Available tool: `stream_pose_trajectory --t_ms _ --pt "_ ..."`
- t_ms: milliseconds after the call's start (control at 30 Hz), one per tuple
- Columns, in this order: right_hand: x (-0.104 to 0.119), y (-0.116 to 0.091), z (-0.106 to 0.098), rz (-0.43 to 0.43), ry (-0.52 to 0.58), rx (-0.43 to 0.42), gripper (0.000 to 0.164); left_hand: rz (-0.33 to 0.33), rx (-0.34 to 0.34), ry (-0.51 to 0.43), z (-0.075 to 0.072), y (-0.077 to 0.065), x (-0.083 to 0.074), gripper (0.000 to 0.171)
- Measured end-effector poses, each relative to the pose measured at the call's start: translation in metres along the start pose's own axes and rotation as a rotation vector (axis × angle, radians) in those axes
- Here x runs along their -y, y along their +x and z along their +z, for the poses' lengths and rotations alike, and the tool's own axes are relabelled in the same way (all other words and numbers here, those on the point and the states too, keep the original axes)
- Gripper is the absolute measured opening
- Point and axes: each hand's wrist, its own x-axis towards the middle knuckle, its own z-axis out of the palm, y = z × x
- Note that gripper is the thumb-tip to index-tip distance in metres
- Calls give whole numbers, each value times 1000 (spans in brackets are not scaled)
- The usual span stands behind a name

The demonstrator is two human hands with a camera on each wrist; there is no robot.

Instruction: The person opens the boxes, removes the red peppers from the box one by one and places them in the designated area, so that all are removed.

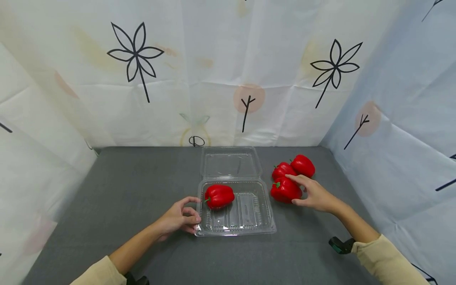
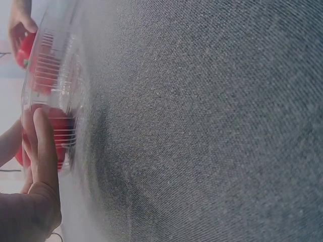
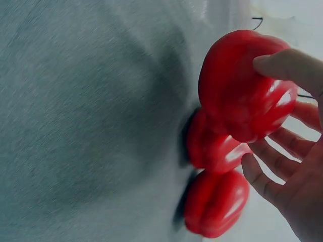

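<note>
The right hand (image 1: 315,194) curls its thumb and fingers around the nearest red bell pepper (image 1: 285,190), which lies on the grey table (image 1: 124,190) and touches two more peppers (image 1: 293,167) behind it. The left hand (image 1: 179,217) rests with loosely bent fingers against the left edge of the open clear clamshell container (image 1: 246,215), probably to keep it steady. One pepper (image 1: 219,196) already lies inside.

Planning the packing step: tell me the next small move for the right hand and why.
Probably close the right hand round the nearest loose pepper and lift it. Its fingers and thumb already wrap that pepper, the clear tray holds only one pepper, and the left hand rests at the tray's edge.
</note>
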Motion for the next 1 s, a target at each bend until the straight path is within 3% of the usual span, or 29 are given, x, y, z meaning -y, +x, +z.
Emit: stream_pose_trajectory --t_ms 367,767,1000 --pt "-19 -8 17 -33 -83 -40 70 -12 2 4 0 1 1 67" --pt "-22 -11 19 -75 -113 -78 70 -20 -13 16 1 1 0 64" --pt "-17 -6 17 2 -148 -8 77 -26 -23 41 1 1 0 66"
